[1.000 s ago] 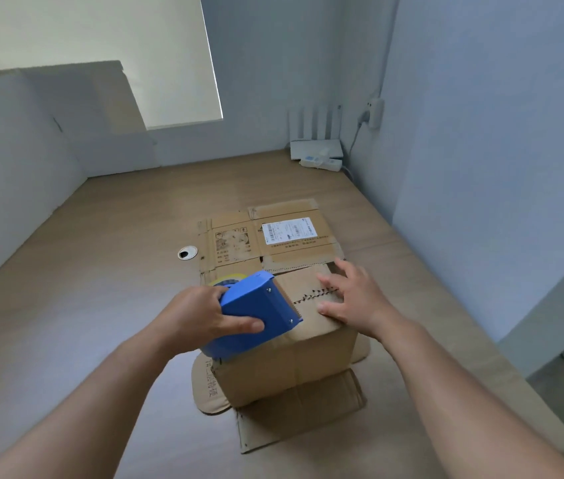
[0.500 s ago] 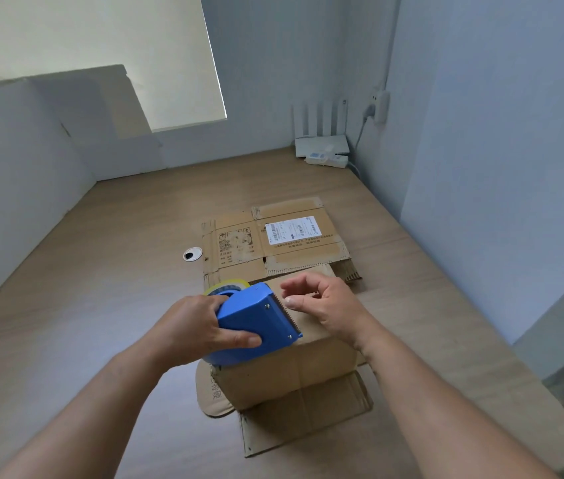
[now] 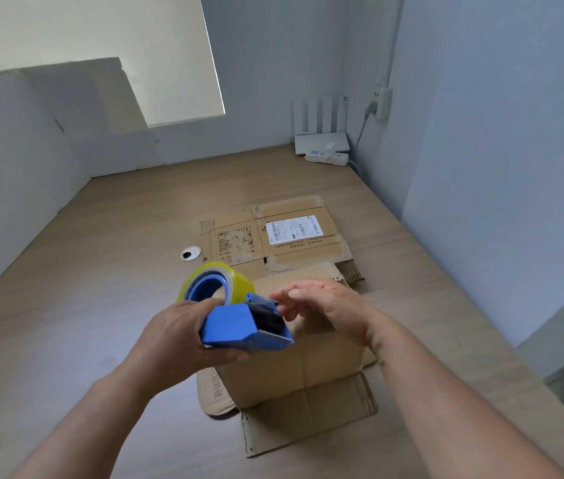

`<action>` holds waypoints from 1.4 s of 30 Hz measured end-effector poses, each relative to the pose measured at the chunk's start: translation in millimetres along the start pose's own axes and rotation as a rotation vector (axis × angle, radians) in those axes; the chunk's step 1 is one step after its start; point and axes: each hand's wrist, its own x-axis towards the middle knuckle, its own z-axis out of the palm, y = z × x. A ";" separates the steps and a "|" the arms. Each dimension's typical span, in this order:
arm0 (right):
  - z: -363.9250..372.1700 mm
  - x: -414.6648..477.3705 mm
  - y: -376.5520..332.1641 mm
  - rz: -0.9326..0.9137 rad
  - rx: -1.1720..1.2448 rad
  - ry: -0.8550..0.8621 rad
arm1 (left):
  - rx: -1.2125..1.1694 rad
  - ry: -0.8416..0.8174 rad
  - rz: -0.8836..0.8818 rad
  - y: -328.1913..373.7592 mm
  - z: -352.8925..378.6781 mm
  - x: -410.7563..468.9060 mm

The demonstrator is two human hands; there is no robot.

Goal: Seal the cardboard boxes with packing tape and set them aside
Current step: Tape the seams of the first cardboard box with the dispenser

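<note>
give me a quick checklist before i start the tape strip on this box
1. Grip on tool: ok. The left hand grips the blue tape dispenser.
2. Tape supply: ok. The yellow tape roll looks thick.
3. Tape end in hand: cannot tell. The right hand reaches to the dispenser's front, but the clear tape does not show.
4. Dispenser on cardboard: not ok. It is held in the air above the box.
5. Top flaps shut flat: cannot tell. The hands hide much of the top.
</note>
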 end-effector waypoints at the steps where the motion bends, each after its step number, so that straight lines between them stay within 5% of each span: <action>1: 0.7 0.7 0.8 0.003 -0.003 -0.008 | 0.070 0.067 0.087 -3.2 3.7 0.9; 14: 0.9 2.6 8.4 0.003 0.043 -0.073 | 0.303 0.097 0.361 -4.8 16.9 3.7; 42: 6.7 0.0 8.7 -0.117 0.091 0.038 | 0.280 0.043 0.295 -0.2 13.3 0.2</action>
